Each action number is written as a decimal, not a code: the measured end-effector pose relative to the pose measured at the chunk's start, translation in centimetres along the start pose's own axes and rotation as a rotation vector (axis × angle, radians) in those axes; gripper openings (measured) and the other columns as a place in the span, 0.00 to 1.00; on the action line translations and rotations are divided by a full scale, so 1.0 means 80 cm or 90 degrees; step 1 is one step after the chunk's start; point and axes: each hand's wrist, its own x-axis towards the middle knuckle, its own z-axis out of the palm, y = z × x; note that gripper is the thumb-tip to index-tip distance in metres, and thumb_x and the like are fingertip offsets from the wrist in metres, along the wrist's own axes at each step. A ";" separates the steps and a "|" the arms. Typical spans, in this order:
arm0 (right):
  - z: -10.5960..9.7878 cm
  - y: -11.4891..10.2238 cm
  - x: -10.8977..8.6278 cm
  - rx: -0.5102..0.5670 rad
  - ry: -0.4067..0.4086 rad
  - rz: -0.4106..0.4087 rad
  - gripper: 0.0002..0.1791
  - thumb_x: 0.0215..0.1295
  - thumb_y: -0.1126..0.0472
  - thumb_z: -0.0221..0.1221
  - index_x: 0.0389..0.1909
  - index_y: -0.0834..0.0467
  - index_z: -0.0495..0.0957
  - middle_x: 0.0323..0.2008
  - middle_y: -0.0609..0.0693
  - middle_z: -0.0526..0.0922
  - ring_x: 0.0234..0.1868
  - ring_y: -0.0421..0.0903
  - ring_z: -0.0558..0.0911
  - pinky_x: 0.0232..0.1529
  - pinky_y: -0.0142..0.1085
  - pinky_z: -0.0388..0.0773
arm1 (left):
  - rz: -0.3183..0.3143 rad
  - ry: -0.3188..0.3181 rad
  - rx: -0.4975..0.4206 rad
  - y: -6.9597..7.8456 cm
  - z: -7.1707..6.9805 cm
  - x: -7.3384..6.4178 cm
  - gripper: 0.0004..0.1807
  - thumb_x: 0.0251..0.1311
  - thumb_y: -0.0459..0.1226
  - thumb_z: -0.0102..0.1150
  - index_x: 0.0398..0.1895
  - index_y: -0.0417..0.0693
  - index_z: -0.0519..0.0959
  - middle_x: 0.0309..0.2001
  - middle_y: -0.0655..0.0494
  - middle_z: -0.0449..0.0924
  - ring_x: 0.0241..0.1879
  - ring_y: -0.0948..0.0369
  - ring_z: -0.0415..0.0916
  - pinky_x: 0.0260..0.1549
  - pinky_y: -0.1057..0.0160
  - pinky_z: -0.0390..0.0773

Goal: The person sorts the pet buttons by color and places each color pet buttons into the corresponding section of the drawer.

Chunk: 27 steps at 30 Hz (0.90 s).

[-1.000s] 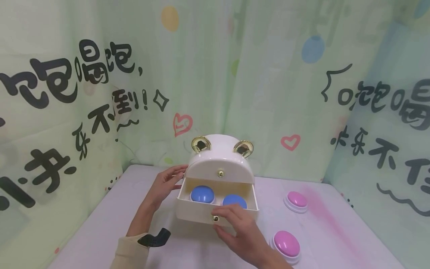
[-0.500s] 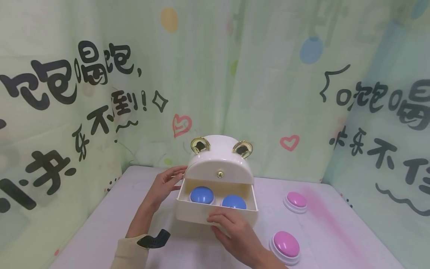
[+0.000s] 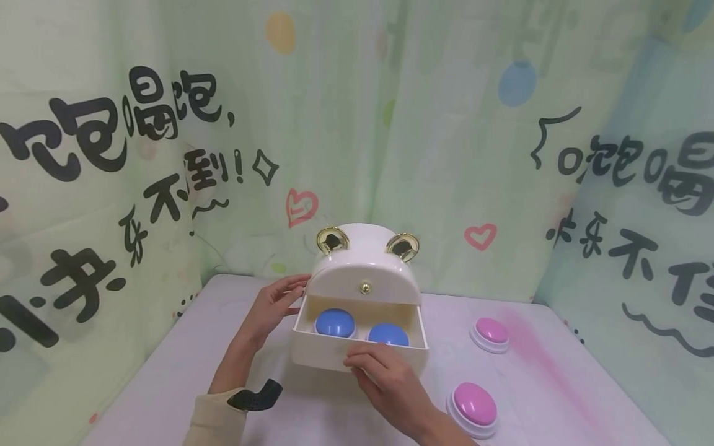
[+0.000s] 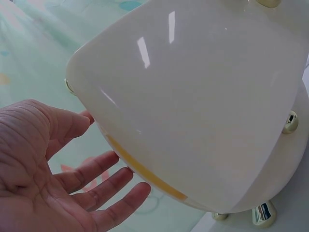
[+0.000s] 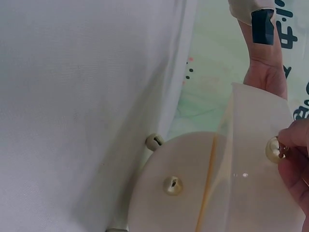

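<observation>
A white box [image 3: 346, 275] with two gold-rimmed ears stands at the middle of the table, its lower drawer [image 3: 315, 353] pulled out. Two blue domed buttons [image 3: 335, 323] with white bases sit side by side in the drawer. My right hand [image 3: 390, 384] pinches the gold drawer knob [image 5: 271, 150] between thumb and fingers; the knob is hidden in the head view. My left hand [image 3: 273, 306] rests its spread fingertips against the box's left side, and the left wrist view shows those fingers [image 4: 116, 203] along its rounded edge.
On the white table [image 3: 558, 371], two pink domed buttons stand right of the box: one farther back [image 3: 492, 331] and one nearer [image 3: 475, 404] beside my right wrist. A second gold knob [image 3: 365, 288] sits on the upper front. Printed curtains [image 3: 446, 155] hang around the table.
My right hand has shifted slightly left over the drawer front, and its fingers now cover the knob that showed earlier. The drawer, the blue buttons and my left hand look unchanged.
</observation>
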 end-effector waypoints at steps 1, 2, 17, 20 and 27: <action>0.000 0.000 0.000 -0.001 0.001 -0.001 0.09 0.66 0.67 0.67 0.45 0.55 0.84 0.47 0.46 0.86 0.48 0.44 0.85 0.54 0.32 0.82 | 0.000 0.000 0.000 0.000 0.000 0.000 0.21 0.77 0.41 0.53 0.69 0.47 0.75 0.68 0.44 0.75 0.66 0.44 0.73 0.57 0.45 0.81; 0.001 0.001 0.000 -0.001 0.001 -0.002 0.07 0.68 0.66 0.66 0.45 0.55 0.84 0.47 0.46 0.86 0.48 0.44 0.85 0.55 0.32 0.82 | 0.000 0.000 0.000 0.000 0.000 0.000 0.21 0.77 0.41 0.53 0.69 0.47 0.75 0.68 0.44 0.75 0.66 0.44 0.73 0.57 0.45 0.81; 0.011 0.029 0.011 -0.035 0.009 0.005 0.22 0.46 0.78 0.74 0.42 0.58 0.84 0.45 0.49 0.85 0.46 0.46 0.85 0.52 0.35 0.83 | -0.003 -0.003 -0.003 -0.001 0.000 -0.001 0.21 0.77 0.41 0.53 0.69 0.48 0.75 0.68 0.45 0.74 0.66 0.45 0.72 0.57 0.45 0.80; 0.017 0.037 0.014 -0.036 0.008 0.027 0.22 0.45 0.78 0.75 0.41 0.58 0.84 0.44 0.49 0.85 0.46 0.46 0.84 0.51 0.36 0.84 | -0.004 -0.001 -0.001 -0.001 0.000 -0.001 0.21 0.77 0.41 0.53 0.69 0.48 0.75 0.68 0.45 0.74 0.66 0.45 0.72 0.58 0.45 0.80; 0.027 0.054 0.017 -0.029 0.011 0.064 0.18 0.49 0.79 0.73 0.39 0.59 0.85 0.44 0.49 0.85 0.48 0.46 0.84 0.51 0.36 0.84 | 0.001 0.003 0.001 0.000 0.001 -0.001 0.22 0.76 0.41 0.54 0.70 0.48 0.75 0.68 0.46 0.74 0.66 0.46 0.73 0.58 0.45 0.80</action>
